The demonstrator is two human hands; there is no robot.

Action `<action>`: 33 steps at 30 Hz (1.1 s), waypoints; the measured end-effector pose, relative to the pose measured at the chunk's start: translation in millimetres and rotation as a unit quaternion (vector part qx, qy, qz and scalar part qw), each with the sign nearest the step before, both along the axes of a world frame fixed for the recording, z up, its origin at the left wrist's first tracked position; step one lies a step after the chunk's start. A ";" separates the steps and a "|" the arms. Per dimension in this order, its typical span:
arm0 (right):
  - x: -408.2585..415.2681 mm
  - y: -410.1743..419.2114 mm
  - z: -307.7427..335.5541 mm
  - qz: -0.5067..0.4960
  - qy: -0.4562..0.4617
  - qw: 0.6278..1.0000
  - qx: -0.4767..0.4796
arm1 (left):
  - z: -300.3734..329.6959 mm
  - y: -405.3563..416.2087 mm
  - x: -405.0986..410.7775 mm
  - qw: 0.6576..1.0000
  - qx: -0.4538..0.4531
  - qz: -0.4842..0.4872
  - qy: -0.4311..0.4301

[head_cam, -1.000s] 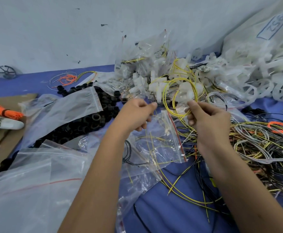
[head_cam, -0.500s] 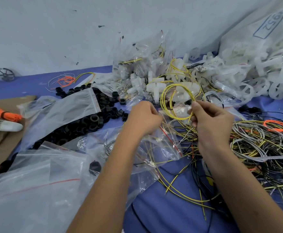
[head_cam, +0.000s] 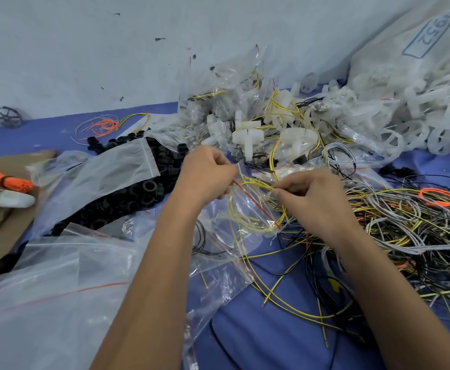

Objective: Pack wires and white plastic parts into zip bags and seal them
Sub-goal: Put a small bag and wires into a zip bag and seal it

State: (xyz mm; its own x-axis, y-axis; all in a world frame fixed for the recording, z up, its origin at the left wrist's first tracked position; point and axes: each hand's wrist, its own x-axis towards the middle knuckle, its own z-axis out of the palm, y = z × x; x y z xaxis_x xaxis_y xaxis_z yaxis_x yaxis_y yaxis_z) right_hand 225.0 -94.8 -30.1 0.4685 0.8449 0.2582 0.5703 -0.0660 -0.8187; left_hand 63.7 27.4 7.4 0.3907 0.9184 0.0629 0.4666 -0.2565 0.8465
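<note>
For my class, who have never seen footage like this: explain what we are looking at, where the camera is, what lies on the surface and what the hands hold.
There is no machine here, only a person's two bare hands. The camera sits on the person's head and looks down at them. The left hand pinches the mouth of a clear zip bag with a red seal line. The right hand holds a coiled yellow wire at that mouth. On the blue table lie a wire tangle, white plastic parts, black rings and empty bags.
</note>
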 end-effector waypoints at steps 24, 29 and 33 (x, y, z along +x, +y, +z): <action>-11.6 -3.1 5.6 0.154 0.048 0.987 0.006 | 6.9 -20.6 18.2 0.988 0.000 -0.152 0.039; -13.0 -1.4 -1.9 0.201 0.084 0.972 -0.089 | 15.4 -27.4 19.2 0.984 -0.047 -0.172 -0.006; -17.4 0.0 -3.1 0.223 0.052 0.971 -0.073 | 19.7 -34.8 22.0 0.972 -0.090 -0.218 0.003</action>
State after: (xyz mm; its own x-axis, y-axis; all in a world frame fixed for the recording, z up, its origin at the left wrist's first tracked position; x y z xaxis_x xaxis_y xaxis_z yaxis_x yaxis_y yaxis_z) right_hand 207.5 -94.8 -33.1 0.0648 0.9938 0.0908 0.4846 0.0482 -0.8734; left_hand 85.6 -7.3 27.0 0.7452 0.6611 -0.0874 0.3524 -0.2792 0.8932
